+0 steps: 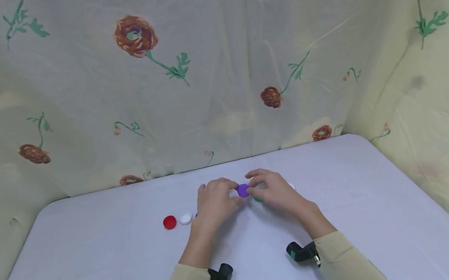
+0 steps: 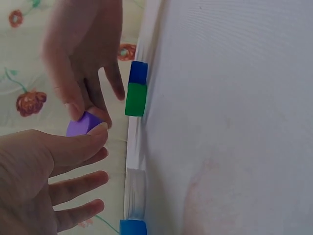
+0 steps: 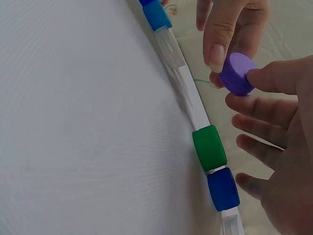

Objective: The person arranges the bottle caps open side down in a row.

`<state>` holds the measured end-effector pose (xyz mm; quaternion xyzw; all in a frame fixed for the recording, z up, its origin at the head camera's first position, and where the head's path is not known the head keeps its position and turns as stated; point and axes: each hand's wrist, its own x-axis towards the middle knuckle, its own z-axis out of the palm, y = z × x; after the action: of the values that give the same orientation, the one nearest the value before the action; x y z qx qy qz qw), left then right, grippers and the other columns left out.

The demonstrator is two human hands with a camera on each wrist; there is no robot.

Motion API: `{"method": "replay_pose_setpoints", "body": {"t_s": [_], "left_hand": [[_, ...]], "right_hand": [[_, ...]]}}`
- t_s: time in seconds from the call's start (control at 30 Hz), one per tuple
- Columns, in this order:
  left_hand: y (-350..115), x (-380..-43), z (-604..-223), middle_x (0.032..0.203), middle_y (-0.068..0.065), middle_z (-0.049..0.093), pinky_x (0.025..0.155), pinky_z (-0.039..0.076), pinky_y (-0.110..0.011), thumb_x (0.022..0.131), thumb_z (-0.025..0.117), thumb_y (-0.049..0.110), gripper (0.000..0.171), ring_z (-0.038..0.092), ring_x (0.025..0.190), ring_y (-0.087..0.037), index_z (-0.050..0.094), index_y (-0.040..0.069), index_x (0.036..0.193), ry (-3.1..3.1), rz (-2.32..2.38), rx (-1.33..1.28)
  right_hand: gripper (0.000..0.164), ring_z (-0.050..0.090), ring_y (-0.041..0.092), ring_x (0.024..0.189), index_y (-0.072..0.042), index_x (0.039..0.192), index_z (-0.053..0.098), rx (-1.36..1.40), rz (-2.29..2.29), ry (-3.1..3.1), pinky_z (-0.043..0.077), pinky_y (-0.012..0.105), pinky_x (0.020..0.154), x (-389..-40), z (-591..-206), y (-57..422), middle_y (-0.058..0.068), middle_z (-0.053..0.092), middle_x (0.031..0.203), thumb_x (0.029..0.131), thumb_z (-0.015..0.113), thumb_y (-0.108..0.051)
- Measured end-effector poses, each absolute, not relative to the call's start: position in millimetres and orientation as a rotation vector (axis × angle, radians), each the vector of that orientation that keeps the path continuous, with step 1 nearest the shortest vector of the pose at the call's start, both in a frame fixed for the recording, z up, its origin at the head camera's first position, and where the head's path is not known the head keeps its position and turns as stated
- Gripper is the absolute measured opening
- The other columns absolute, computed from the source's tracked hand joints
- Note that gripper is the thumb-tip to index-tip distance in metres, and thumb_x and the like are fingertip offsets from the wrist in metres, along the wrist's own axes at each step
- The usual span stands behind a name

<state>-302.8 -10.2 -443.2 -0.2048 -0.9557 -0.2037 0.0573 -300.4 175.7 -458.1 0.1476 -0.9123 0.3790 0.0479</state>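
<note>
Both hands meet at a small purple bottle cap, raised above the white table. My left hand pinches its left side between thumb and fingers. From the other side, my right hand pinches it with thumb and index finger; its remaining fingers are spread. The right wrist view shows the cap tilted on edge, with the right thumb against it. Beneath the right hand, a green cap stands beside a dark blue cap. A translucent cap and a lighter blue one lie nearer the left hand.
Left of the left hand, a red cap and a white cap lie on the table. Another whitish cap shows past the right hand. A flowered curtain hangs behind the table and along its sides.
</note>
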Motion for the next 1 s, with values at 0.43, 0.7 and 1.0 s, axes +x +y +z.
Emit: {"method": "replay_pose_setpoints", "body": {"t_s": [0.43, 0.7, 1.0], "left_hand": [[-4.8, -300.5, -441.1, 0.121, -0.002, 0.072, 0.107, 0.038, -0.062, 0.084, 0.079, 0.029, 0.033, 0.064, 0.119, -0.028, 0.075, 0.02, 0.115, -2.831, -0.602, -0.612], [-5.8, -299.4, -440.2, 0.12, -0.001, 0.073, 0.109, 0.037, -0.063, 0.087, 0.075, 0.039, 0.033, 0.063, 0.12, -0.027, 0.075, 0.021, 0.114, -2.86, -0.571, -0.593], [-5.7, -298.2, -439.6, 0.12, -0.002, 0.073, 0.109, 0.036, -0.064, 0.088, 0.074, 0.04, 0.03, 0.063, 0.12, -0.028, 0.077, 0.02, 0.11, -2.885, -0.569, -0.588]], "right_hand": [[0.027, 0.046, 0.036, 0.139, -0.006, 0.098, 0.076, 0.351, 1.284, -2.86, 0.034, 0.058, 0.114, -299.7, -454.7, 179.4, 0.011, 0.06, 0.14, 0.094, 0.062, -0.027], [0.028, 0.048, 0.037, 0.138, -0.006, 0.109, 0.075, 0.486, 1.161, -2.895, 0.035, 0.058, 0.114, -300.4, -454.2, 183.5, 0.013, 0.059, 0.141, 0.091, 0.068, -0.026], [0.037, 0.05, 0.038, 0.136, -0.005, 0.122, 0.069, 0.519, 1.129, -2.815, 0.037, 0.057, 0.113, -300.3, -456.4, 185.1, 0.016, 0.059, 0.14, 0.089, 0.072, -0.021]]}}
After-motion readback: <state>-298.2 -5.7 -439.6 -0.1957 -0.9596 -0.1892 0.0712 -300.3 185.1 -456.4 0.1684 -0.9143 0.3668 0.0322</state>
